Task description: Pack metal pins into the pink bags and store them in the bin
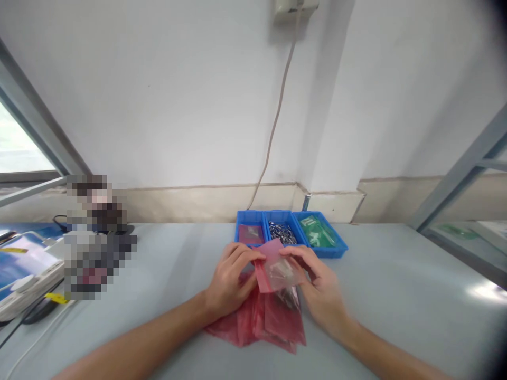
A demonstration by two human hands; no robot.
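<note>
My left hand (pixel 232 277) and my right hand (pixel 317 282) both pinch a small pink plastic bag (pixel 275 269) held just above the table, with small metal parts showing inside it. Under my hands lies a loose pile of pink bags (pixel 269 324). Beyond the hands stand three blue trays side by side: the left tray (pixel 249 216) holds pink bags, the middle tray (pixel 282 215) holds several small metal parts, and the right tray (pixel 338 248) holds green bags.
The grey table (pixel 396 295) runs to a white wall. At the left edge sit a white device with a blue label (pixel 24 269), cables and a blurred-out patch. A beige cable (pixel 277 116) hangs down the wall. A metal frame (pixel 463 174) stands at right.
</note>
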